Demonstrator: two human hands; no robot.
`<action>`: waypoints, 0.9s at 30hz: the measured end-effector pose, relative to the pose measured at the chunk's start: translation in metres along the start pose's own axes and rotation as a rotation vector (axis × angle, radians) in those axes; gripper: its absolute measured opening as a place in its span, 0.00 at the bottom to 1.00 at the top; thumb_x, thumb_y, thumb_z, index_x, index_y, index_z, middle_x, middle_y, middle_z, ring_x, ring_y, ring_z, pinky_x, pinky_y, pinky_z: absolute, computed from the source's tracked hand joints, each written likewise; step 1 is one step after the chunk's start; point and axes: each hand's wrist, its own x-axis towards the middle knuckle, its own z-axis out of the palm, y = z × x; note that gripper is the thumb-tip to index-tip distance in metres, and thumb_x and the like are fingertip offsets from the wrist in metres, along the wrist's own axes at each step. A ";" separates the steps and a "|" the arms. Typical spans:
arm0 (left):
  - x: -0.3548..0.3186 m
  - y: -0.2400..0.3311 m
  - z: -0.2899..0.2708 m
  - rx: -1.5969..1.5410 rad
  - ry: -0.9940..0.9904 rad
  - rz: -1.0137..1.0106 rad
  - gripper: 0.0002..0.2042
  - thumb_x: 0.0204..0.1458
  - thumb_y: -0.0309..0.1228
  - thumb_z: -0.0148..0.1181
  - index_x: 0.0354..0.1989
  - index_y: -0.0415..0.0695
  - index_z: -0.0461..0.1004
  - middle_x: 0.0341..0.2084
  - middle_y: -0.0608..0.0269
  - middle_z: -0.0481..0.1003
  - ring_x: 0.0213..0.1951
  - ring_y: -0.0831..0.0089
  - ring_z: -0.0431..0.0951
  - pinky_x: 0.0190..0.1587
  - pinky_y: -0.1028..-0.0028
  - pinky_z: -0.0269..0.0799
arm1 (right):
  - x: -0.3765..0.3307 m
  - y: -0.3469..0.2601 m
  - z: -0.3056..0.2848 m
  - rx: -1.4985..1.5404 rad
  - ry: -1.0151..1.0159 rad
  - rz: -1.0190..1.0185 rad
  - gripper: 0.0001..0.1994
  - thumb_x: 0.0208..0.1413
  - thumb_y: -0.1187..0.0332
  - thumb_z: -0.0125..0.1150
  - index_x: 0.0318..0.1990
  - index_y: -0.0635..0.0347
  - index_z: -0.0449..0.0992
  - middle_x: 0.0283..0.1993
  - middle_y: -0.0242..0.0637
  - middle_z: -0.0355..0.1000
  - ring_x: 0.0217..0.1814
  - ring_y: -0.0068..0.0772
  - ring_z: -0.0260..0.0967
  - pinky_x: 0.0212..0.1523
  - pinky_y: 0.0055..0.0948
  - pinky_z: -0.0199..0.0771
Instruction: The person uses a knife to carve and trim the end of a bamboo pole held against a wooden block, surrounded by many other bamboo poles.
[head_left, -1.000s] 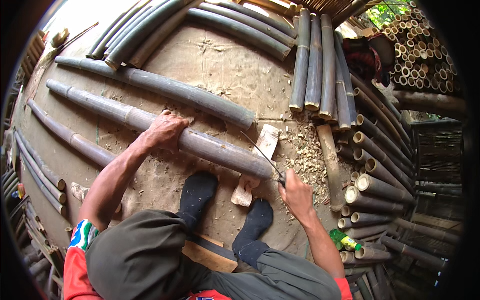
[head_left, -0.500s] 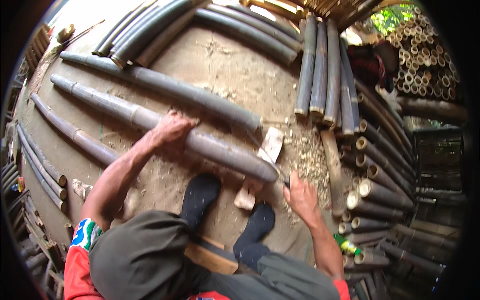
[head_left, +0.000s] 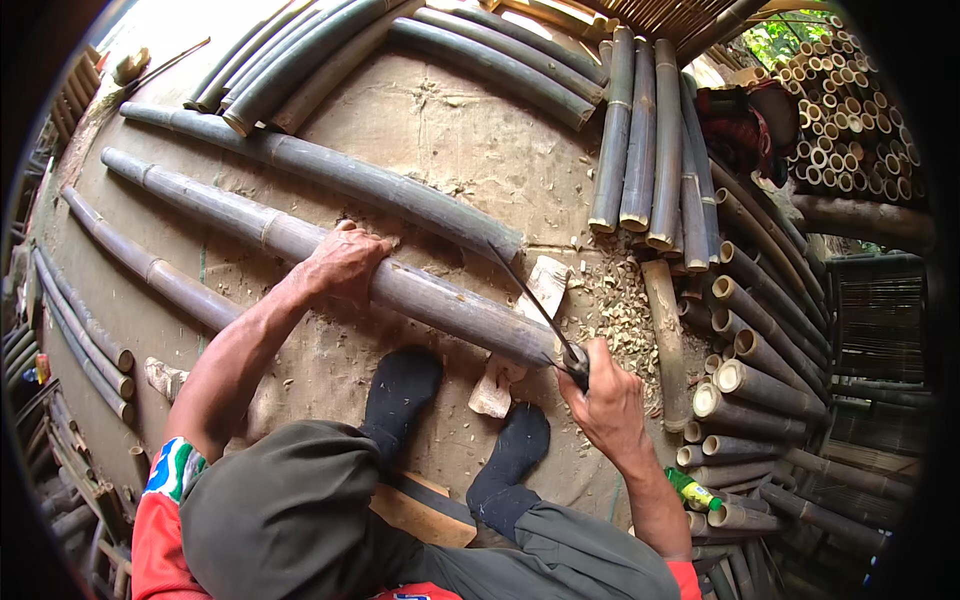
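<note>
A long grey-brown bamboo pole (head_left: 450,305) slants from the far left down to the middle. My left hand (head_left: 347,260) is wrapped around it about midway along. At the near right end of the pole, my right hand (head_left: 607,400) is closed on the dark handle of a long, thin-bladed knife (head_left: 545,315). The blade points away and to the left, crossing the pole's end; whether it touches the bamboo I cannot tell. A pale piece of wood (head_left: 492,388) sits by the pole's end, partly hidden under it, and another wood piece (head_left: 546,285) lies just beyond.
A second bamboo pole (head_left: 380,190) lies beyond mine, and a thinner pole (head_left: 150,268) nearer. Wood chips (head_left: 625,320) litter the ground by a short log (head_left: 665,340). Cut bamboo (head_left: 760,380) is stacked on the right, near a green bottle (head_left: 692,490). My dark-socked feet (head_left: 510,450) rest below the pole.
My right hand has turned and the knife, blurred before, now shows sharply across the pole's end. My left hand keeps the same place on the bamboo pole.
</note>
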 end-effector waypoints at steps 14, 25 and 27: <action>0.004 -0.006 0.012 0.046 0.007 0.020 0.36 0.21 0.44 0.89 0.46 0.50 0.81 0.41 0.58 0.84 0.52 0.52 0.85 0.65 0.53 0.70 | -0.016 0.039 0.023 0.031 -0.031 0.037 0.17 0.66 0.67 0.74 0.46 0.64 0.69 0.30 0.51 0.79 0.28 0.53 0.83 0.30 0.47 0.83; -0.008 0.004 0.014 0.050 0.213 0.046 0.29 0.27 0.37 0.82 0.42 0.48 0.77 0.40 0.57 0.82 0.52 0.52 0.84 0.67 0.51 0.69 | -0.006 0.012 0.006 0.029 0.188 -0.203 0.18 0.65 0.68 0.74 0.48 0.66 0.68 0.28 0.49 0.75 0.26 0.52 0.80 0.30 0.51 0.83; 0.002 0.011 0.009 0.064 0.182 0.061 0.29 0.27 0.36 0.82 0.44 0.48 0.78 0.41 0.58 0.83 0.53 0.53 0.84 0.67 0.53 0.70 | -0.040 0.079 0.053 -0.138 -0.136 0.187 0.18 0.64 0.68 0.75 0.48 0.66 0.68 0.29 0.51 0.77 0.28 0.55 0.81 0.30 0.52 0.84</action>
